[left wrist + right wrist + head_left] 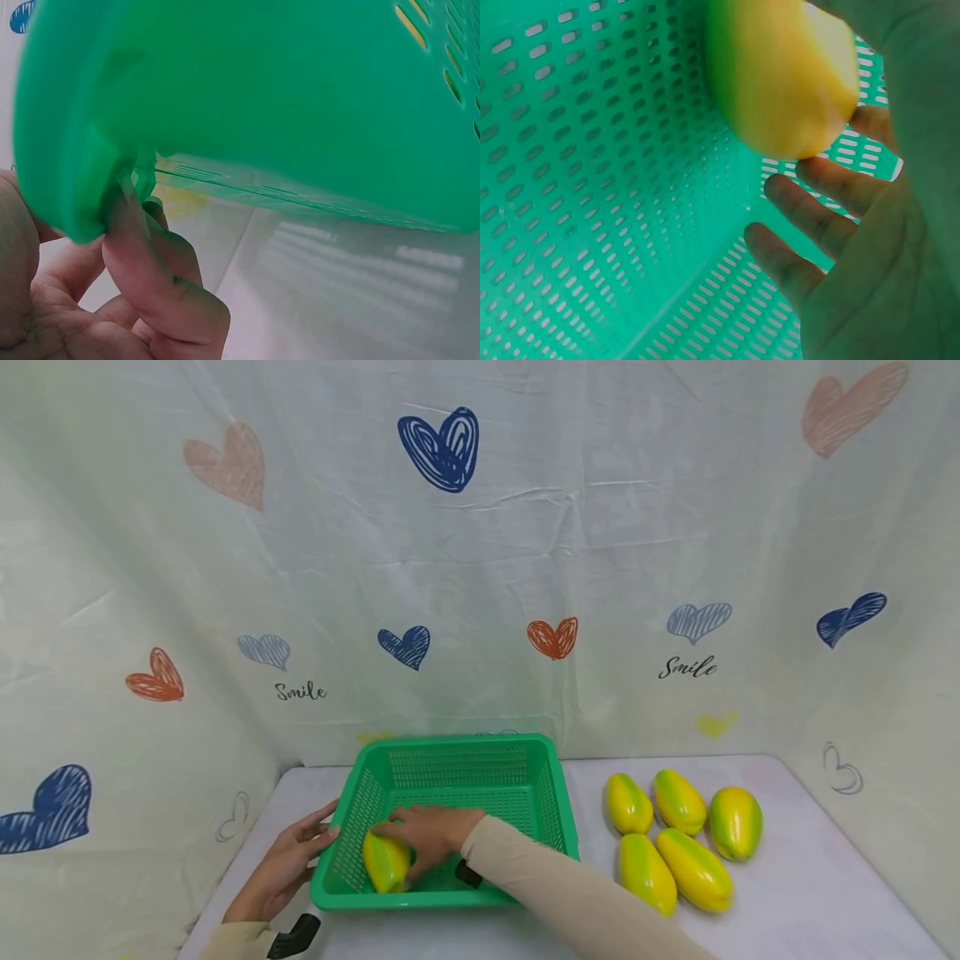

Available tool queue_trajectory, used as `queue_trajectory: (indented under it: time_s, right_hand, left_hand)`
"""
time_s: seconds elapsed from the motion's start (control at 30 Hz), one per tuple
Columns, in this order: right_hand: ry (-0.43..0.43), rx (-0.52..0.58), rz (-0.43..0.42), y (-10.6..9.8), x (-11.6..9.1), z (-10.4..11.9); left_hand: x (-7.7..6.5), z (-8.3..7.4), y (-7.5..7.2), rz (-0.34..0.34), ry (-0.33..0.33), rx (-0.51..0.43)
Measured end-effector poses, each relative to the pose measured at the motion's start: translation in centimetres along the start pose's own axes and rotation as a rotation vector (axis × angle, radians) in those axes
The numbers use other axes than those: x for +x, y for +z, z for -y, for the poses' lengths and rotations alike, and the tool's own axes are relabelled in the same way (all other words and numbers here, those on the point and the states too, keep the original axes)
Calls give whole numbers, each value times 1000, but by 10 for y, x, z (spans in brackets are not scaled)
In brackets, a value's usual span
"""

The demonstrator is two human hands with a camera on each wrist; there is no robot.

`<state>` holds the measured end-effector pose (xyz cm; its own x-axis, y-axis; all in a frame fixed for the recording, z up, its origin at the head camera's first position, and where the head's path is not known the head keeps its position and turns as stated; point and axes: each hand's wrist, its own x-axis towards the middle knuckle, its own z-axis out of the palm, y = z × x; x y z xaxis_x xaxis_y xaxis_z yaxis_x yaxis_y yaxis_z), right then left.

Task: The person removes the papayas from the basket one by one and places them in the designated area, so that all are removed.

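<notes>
A green plastic basket with perforated walls stands on the table. My left hand holds its left rim, the fingers bent in under the lip. Inside the basket, at its near left corner, is a glossy yellow-green papaya. My right hand reaches in from the right and grips this papaya, with the thumb on its near side. In the right wrist view the papaya looks blurred. There the right hand's lower fingers are spread below it, and the thumb is out of sight.
Several more papayas lie grouped on the white tabletop to the right of the basket. A pale curtain printed with hearts hangs behind and at both sides. My right sleeve crosses over the basket's near right rim.
</notes>
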<state>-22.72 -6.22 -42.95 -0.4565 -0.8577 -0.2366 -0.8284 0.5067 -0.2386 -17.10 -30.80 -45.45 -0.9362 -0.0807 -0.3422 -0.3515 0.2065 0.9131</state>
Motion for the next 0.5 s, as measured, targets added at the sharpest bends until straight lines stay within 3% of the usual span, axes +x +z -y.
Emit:
queue_trajectory:
  time_s: [0.3,0.5]
  right_hand:
    - [36,121,-8,3,11,2]
    - [45,134,-14,6,11,1]
  left_hand:
    - [1,0,0,-20,-11,12]
    - [1,0,2,-40,-26,13]
